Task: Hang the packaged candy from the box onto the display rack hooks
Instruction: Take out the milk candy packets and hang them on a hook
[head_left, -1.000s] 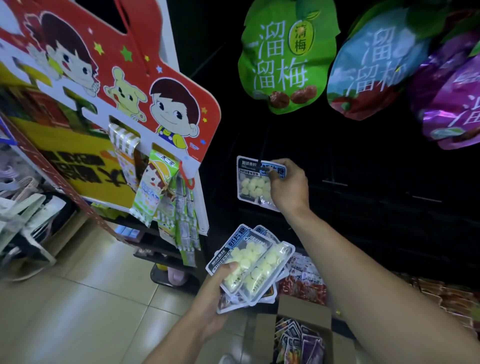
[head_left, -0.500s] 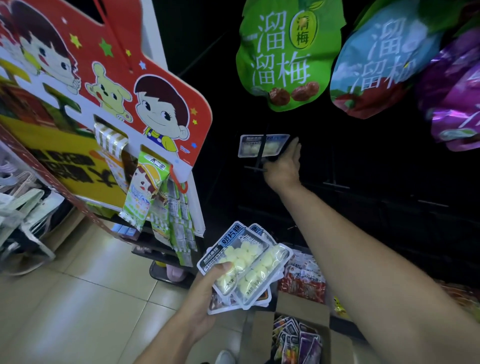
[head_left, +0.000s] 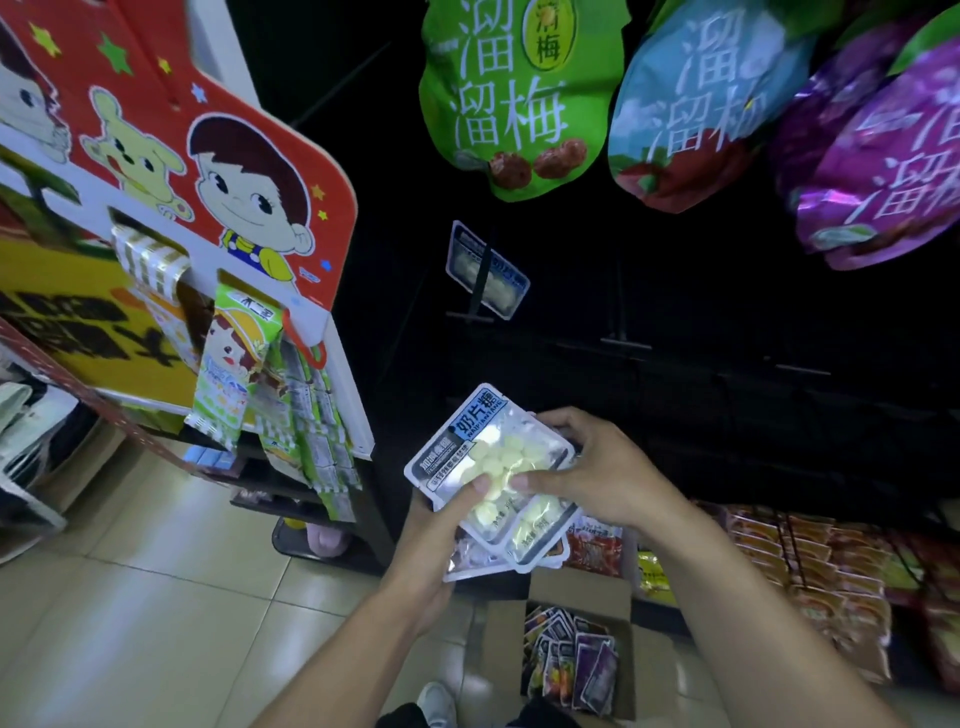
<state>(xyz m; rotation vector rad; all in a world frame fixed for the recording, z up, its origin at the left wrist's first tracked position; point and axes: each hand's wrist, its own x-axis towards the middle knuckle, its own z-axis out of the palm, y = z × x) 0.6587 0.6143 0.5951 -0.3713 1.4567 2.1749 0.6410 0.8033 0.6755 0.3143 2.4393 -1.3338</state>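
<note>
A fanned stack of candy packs (head_left: 498, 499) is held low in the middle of the scene by both hands. The left hand (head_left: 441, 525) is wrapped round the stack from below and from the left, its thumb pressed on the clear window of the top pack (head_left: 488, 447), over the pale round candies. The right hand (head_left: 597, 467) is laid on the right side of the same top pack: its thumb is set on the front, just beside the left thumb, and its fingers are curled over the far right edge, so that the pack is pinched between them. Under the top pack, two or three more packs are seen, spread toward the near right.

Farther off and above the hands, one pack of the same candy (head_left: 485, 270) is hung on a hook (head_left: 480, 280) of the dark display rack (head_left: 675, 364), tilted, well apart from both hands. Near the person's feet, below the hands and to the right, an open cardboard box (head_left: 576, 587) is set on the tiled floor (head_left: 156, 597), with dark packets (head_left: 571, 660) stood in it. High on the rack, large green, blue and purple bags (head_left: 519, 93) are hung. To the left, a red cartoon display stand (head_left: 208, 156) with hanging sweets is placed.
</note>
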